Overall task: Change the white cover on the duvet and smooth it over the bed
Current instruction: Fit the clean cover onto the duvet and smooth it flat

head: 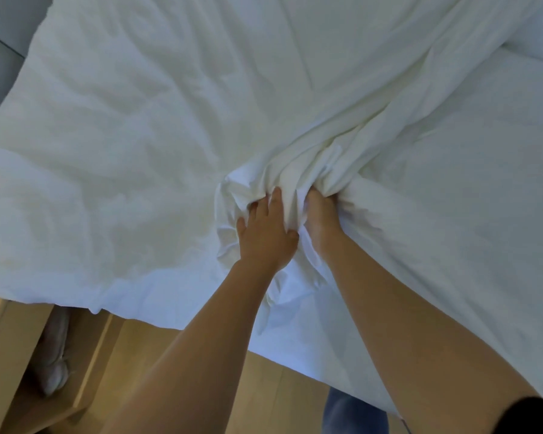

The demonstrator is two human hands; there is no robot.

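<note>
A white duvet (pixel 123 136) lies wrinkled across the left and middle of the bed. A white cover (pixel 342 142) is bunched into folds near the bed's near edge and runs away toward the upper right. My left hand (pixel 265 236) lies on the bunched cloth with its fingers curled into the folds. My right hand (pixel 322 217) is right beside it, its fingers buried in the gathered cover and gripping it. Both hands nearly touch each other.
The bed sheet (pixel 467 198) spreads to the right, and a pillow (pixel 539 26) shows at the top right corner. A wooden floor (pixel 176 336) and a low wooden unit (pixel 19 355) lie below the bed edge. Grey floor (pixel 0 42) shows at the top left.
</note>
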